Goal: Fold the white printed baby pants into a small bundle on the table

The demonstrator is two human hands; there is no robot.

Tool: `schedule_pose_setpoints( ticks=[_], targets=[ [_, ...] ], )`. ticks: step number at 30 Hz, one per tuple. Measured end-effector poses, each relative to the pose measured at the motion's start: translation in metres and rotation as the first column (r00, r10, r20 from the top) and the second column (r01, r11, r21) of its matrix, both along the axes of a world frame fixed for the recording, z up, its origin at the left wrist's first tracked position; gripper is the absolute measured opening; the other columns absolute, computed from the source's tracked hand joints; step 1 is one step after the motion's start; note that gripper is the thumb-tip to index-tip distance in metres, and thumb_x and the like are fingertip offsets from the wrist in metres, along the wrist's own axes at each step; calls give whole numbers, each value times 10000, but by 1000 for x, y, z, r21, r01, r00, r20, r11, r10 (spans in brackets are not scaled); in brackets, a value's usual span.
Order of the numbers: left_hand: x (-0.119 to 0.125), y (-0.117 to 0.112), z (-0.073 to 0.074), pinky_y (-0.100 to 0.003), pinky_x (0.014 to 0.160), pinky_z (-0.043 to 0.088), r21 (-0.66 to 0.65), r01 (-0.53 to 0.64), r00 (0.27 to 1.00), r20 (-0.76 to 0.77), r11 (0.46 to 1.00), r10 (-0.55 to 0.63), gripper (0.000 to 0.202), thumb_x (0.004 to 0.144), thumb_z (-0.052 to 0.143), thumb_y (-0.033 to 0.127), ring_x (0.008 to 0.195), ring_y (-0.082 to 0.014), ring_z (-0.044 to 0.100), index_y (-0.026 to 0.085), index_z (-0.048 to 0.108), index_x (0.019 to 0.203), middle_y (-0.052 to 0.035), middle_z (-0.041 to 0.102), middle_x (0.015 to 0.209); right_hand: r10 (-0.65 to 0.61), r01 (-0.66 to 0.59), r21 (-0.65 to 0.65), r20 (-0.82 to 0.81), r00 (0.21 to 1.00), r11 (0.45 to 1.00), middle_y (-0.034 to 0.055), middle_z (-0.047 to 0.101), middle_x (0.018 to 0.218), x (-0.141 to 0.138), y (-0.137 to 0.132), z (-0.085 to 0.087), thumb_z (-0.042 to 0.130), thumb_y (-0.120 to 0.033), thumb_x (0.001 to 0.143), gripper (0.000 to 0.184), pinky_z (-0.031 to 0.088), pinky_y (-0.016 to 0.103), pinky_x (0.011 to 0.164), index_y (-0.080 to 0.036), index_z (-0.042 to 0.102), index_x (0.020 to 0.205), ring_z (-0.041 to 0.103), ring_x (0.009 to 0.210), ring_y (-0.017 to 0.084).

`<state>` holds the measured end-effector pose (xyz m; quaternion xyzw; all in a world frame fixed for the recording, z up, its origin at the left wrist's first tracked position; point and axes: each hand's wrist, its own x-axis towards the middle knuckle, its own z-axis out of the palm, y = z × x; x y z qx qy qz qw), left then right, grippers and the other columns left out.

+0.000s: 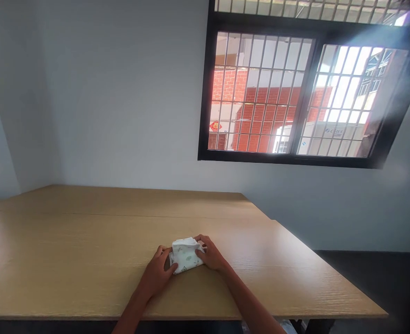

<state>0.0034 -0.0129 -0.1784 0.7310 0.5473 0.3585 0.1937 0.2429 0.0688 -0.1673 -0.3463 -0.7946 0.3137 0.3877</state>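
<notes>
A small folded white cloth (186,256) with a sparse green-grey print lies on the wooden table, close to its front edge. My left hand (159,272) grips the cloth's left side, thumb on the near corner and fingers at the far left edge. On the opposite side, my right hand (210,253) has its thumb on top of the cloth and its fingers curled around the far right corner. The layers of the fold show along the left edge and the top. What lies under the cloth is hidden.
The light wooden table (86,260) spreads wide to the left, with a seam across its far part. Its right edge slants away towards the floor (358,273). A pale wall (128,93) and a barred, dark-framed window (253,157) stand behind.
</notes>
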Motion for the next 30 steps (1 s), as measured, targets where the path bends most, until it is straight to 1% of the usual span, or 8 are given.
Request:
schedule_pose_setpoints(
  ticks=[3, 8, 12, 16, 18, 21, 24, 30],
  targets=[
    [0, -1, 4, -306, 925, 462, 38, 37, 998, 51, 999, -39, 371, 882, 524, 390, 1013, -212, 553, 201, 541, 1201, -83, 479, 1207, 109, -111, -37, -41, 993, 993, 18, 621, 929, -1, -2, 7, 544, -218, 774, 156, 445, 259, 736, -201, 487, 918, 580, 863, 162],
    [0, -1, 5, -315, 871, 484, 73, 55, 993, 97, 996, -62, 179, 832, 541, 308, 916, -208, 542, 213, 542, 983, -67, 502, 1090, 209, -217, -68, -105, 972, 974, 16, 654, 920, -4, -6, 17, 593, -287, 803, 263, 426, 240, 694, -205, 450, 1008, 590, 809, 145],
    [-1, -1, -1, -366, 926, 484, 72, 44, 989, 139, 996, -54, 373, 803, 575, 312, 979, -236, 548, 203, 508, 1153, -100, 507, 1188, 232, -242, -86, -117, 966, 966, 34, 656, 910, -4, -9, 18, 585, -270, 795, 200, 417, 238, 683, -180, 527, 963, 595, 810, 151],
    [3, 1, -2, -418, 1093, 380, 52, 64, 978, 196, 997, -73, 690, 771, 646, 362, 1255, -296, 471, 169, 387, 1381, -154, 459, 1390, 231, -240, -92, -103, 968, 966, 37, 650, 869, -4, -13, 22, 598, -288, 781, 163, 439, 255, 700, -166, 576, 885, 595, 787, 162],
    [9, 4, 3, -412, 1075, 395, 42, 87, 969, 229, 995, -95, 655, 780, 644, 398, 1245, -305, 495, 154, 438, 1353, -156, 525, 1345, 225, -231, -70, -81, 971, 970, 38, 658, 913, -4, -17, 26, 646, -288, 739, 233, 447, 266, 740, -168, 602, 933, 595, 839, 180],
    [18, 4, 18, -340, 877, 503, 42, 141, 948, 283, 989, -147, 416, 853, 554, 490, 1006, -268, 618, 167, 600, 1111, -103, 665, 1084, 203, -204, -38, -27, 979, 978, 14, 648, 871, -4, -28, 36, 681, -266, 696, 238, 426, 260, 722, -168, 634, 908, 568, 801, 176],
    [22, -9, 41, -292, 742, 514, 55, 171, 926, 332, 984, -180, 417, 884, 504, 550, 855, -235, 625, 171, 621, 1013, -71, 678, 935, 130, -130, -20, 15, 991, 991, -7, 592, 729, -2, -53, 56, 657, -252, 748, 111, 370, 242, 636, -157, 598, 756, 501, 685, 142],
    [18, -83, 125, -272, 812, 496, 57, 287, 863, 417, 956, -284, 327, 853, 673, 475, 913, -223, 595, 217, 649, 1053, -58, 652, 1019, 197, -203, 42, 111, 974, 978, 0, 635, 816, 15, -142, 148, 713, -297, 805, 175, 386, 245, 620, -201, 629, 924, 512, 686, 142]
  ],
)
